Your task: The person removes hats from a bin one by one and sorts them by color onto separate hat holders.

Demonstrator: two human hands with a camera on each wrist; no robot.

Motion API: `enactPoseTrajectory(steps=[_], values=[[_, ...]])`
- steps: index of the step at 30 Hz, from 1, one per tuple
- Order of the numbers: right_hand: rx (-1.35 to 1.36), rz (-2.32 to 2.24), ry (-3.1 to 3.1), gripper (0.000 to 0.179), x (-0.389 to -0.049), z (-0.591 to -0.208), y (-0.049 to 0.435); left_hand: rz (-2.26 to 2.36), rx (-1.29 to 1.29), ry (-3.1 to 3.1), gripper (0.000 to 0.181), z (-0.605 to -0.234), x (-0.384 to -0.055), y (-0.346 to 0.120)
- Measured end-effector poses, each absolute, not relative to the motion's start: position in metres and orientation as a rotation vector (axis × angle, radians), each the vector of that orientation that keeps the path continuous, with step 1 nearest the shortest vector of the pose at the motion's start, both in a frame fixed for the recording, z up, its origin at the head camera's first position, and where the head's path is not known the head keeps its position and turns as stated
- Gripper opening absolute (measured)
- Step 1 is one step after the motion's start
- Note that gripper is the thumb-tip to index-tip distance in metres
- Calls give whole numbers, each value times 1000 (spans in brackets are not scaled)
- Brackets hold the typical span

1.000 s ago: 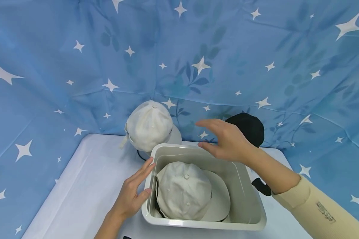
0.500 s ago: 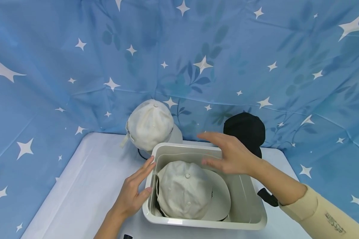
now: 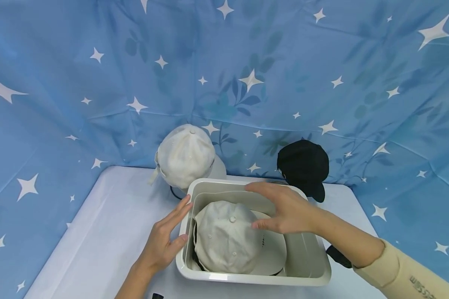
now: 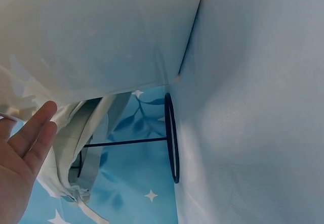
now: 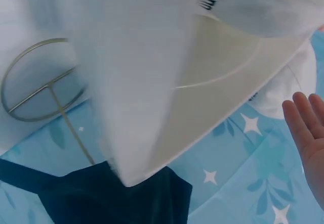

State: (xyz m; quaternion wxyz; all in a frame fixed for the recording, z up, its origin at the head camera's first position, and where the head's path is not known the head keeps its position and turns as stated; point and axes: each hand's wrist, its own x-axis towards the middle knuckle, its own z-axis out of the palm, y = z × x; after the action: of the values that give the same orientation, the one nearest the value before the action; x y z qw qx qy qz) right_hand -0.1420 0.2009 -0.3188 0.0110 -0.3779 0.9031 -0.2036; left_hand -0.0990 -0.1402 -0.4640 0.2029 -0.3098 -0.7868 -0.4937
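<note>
A light grey bin (image 3: 308, 253) stands on the table with an off-white baseball cap (image 3: 226, 238) inside it, crown up and brim to the right. My left hand (image 3: 161, 241) rests against the bin's left rim, fingers extended. Over the bin hovers my right hand (image 3: 288, 209), thumb and fingers spread with nothing between them; it partly covers the cap's brim. In the right wrist view the fingers (image 5: 304, 118) look straight, near the bin's wall. The left wrist view shows the left fingers (image 4: 38, 130) straight beside the bin's outer side.
Behind the bin, a white cap (image 3: 187, 155) hangs on a stand with a black ring base (image 4: 171, 138). A black cap (image 3: 303, 166) is at the back right, by a gold-coloured wire stand (image 5: 45, 85). A starry blue curtain (image 3: 224, 50) encloses the white table (image 3: 112, 232).
My right hand has moved down and nearer, from in front of the black cap to over the bin, uncovering the black cap. My left hand stays at the rim.
</note>
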Motion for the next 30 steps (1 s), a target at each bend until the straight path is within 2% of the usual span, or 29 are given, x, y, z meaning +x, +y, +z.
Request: enactPoseTrajectory(steps=[10,30], values=[[-1295,-615,2844,81,-141,-343,208,-1377,-867,-2197,73,-464,-99,-141],[-1273,-727,2723,79,-137,-372,207,-1365,-865,-2193,69,-463,-99,-141]])
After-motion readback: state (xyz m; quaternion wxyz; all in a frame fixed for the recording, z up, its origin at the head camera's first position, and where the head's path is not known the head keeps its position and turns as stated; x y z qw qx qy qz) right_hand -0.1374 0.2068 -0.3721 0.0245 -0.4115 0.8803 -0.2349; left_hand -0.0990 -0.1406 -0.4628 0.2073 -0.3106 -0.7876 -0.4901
